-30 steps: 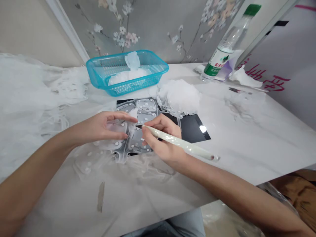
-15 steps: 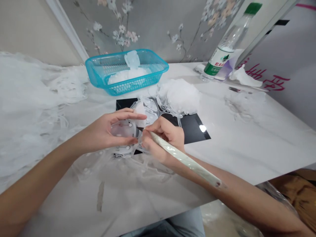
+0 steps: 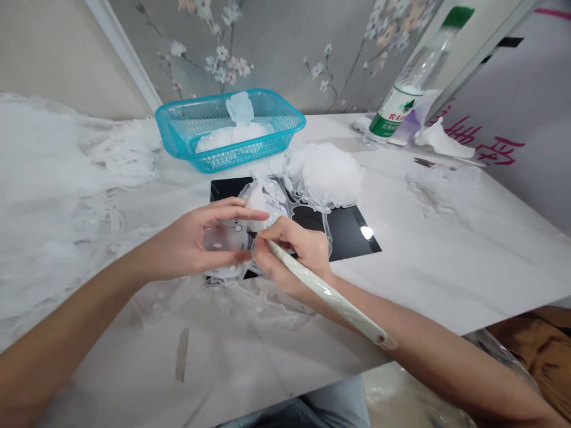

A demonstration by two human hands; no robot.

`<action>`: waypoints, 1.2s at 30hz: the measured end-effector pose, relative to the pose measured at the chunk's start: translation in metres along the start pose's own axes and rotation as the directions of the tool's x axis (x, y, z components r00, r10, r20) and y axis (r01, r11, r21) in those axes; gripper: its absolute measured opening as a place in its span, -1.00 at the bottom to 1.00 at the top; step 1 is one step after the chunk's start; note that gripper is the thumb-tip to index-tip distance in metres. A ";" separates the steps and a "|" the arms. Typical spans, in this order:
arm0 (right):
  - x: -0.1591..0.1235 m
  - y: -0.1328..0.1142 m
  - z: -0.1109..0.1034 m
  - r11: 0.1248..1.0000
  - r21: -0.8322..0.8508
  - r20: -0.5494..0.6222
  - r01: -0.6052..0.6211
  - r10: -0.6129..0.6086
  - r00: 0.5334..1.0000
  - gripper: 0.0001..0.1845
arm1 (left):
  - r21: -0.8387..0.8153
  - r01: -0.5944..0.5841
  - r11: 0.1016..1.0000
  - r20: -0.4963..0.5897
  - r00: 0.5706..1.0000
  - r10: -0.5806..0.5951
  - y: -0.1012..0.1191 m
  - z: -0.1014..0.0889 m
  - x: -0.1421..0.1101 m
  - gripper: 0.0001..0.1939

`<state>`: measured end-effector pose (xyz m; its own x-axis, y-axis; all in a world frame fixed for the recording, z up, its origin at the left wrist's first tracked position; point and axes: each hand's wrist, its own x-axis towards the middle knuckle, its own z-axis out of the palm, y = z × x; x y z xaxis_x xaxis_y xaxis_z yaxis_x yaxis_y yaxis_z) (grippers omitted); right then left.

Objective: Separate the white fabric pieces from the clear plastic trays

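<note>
- L hand (image 3: 186, 242): thumb + fingers apart, framing part of clear plastic sheet (image 3: 225, 236); can't tell if tips press it
- R hand (image 3: 297, 252): clamped on pale-handled tool (image 3: 328, 294), dark tip at sheet btwn hands
- Sheet on blk mat (image 3: 354, 232), nr table front
- White pile (image 3: 328, 172) on mat's back edge, blue basket (image 3: 176, 142) behind, bottle (image 3: 395, 113) back R
</note>
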<state>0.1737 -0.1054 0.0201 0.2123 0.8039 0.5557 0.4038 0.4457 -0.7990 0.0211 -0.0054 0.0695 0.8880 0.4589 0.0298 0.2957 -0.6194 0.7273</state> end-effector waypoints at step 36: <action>-0.007 -0.008 0.008 0.975 0.018 0.243 -0.223 0.212 0.946 -0.85 | 0.035 -0.037 0.999 -0.003 0.999 0.038 -0.001 0.003 -0.004 -0.64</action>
<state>0.1622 -0.1114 0.0214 0.0700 0.9512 0.3006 0.3300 0.2623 -0.9068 0.0186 -0.0081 0.0669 0.8973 0.4374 0.0593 0.2744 -0.6579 0.7013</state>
